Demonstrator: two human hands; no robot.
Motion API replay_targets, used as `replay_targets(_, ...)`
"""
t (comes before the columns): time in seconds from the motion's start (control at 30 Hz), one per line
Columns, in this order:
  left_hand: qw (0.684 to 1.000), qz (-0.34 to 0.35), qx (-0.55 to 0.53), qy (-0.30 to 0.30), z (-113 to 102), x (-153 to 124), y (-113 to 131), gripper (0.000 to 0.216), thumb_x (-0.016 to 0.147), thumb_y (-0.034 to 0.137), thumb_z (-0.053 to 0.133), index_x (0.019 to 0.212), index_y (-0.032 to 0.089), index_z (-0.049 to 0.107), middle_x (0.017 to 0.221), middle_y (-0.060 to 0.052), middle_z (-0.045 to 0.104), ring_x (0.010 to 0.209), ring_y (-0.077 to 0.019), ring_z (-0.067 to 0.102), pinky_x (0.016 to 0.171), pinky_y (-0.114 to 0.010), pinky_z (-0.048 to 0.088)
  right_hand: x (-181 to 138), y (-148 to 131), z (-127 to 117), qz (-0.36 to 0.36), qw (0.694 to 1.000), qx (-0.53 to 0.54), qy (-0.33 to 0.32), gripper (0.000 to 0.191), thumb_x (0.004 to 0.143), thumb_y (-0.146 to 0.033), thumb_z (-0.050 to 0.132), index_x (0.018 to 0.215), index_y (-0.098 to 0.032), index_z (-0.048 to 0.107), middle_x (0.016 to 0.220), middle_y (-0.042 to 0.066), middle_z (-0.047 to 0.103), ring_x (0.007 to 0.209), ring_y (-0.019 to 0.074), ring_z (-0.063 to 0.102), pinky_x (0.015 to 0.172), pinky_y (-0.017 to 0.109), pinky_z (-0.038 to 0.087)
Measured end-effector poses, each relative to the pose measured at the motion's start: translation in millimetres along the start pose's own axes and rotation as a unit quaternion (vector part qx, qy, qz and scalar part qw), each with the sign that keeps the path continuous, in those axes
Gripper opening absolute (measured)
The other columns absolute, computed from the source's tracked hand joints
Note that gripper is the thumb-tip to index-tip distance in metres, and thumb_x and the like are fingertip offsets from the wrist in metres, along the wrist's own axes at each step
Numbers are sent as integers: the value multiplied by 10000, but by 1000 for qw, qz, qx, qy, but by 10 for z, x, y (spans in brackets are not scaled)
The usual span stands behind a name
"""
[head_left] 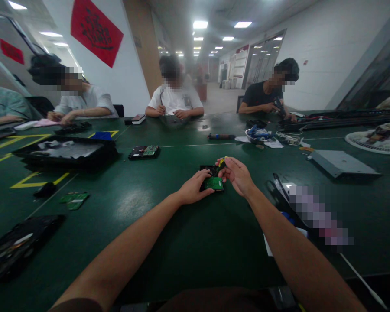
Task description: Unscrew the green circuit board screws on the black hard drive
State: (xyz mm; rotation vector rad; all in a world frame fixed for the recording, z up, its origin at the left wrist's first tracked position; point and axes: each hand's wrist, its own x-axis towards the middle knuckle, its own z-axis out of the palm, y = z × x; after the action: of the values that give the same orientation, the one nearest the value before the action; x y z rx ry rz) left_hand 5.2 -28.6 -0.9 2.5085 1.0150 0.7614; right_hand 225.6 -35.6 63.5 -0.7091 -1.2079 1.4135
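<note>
A small dark device with a green circuit board (214, 183), looking like a hard drive, lies on the table in front of me. My left hand (194, 187) grips its left side, thumb along the near edge and fingers over the far part. In my right hand (237, 175) is a screwdriver (221, 164) with a black and yellow handle, tilted over the device's far right part. My fingers hide the screwdriver's tip. Another hard drive (144, 152) with its board showing rests farther off to the left.
On the left are a black tray (68, 160), loose green boards (74, 199) and a black casing (21, 247). A silver metal box (344, 164) and a white basket (256, 137) lie to the right. Several people sit across the green table (169, 242).
</note>
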Motion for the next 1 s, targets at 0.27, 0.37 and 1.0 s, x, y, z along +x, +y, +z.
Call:
replay_targets(0.27, 1000, -1, -5, 3, 3, -2, -2, 659, 911, 541, 686, 1446, 218, 476, 1549, -164, 496, 1519, -337, 387, 1257, -563, 341, 8, 12, -12, 0, 1000, -9, -5, 414, 908, -588, 681, 1077, -213, 724, 1008, 64, 726, 621, 112, 593, 463, 231, 408)
replay_targets(0.37, 1000, -3, -3, -1, 3, 2, -2, 654, 918, 545, 673, 1444, 212, 474, 1557, -168, 487, 1526, -333, 376, 1268, -561, 322, 9, 22, -31, -6, 1000, -30, -5, 383, 895, -562, 711, 1067, -221, 739, 942, 40, 705, 607, 97, 541, 458, 221, 368)
replay_targets(1.0, 1000, -3, -4, -3, -7, 8, 15, 625, 916, 522, 689, 1423, 222, 482, 1573, -157, 470, 1526, -333, 375, 1257, -565, 347, 27, 35, -46, -44, 995, -82, 27, 354, 863, -550, 747, 994, -224, 790, 945, 41, 728, 692, 123, 553, 541, 249, 422)
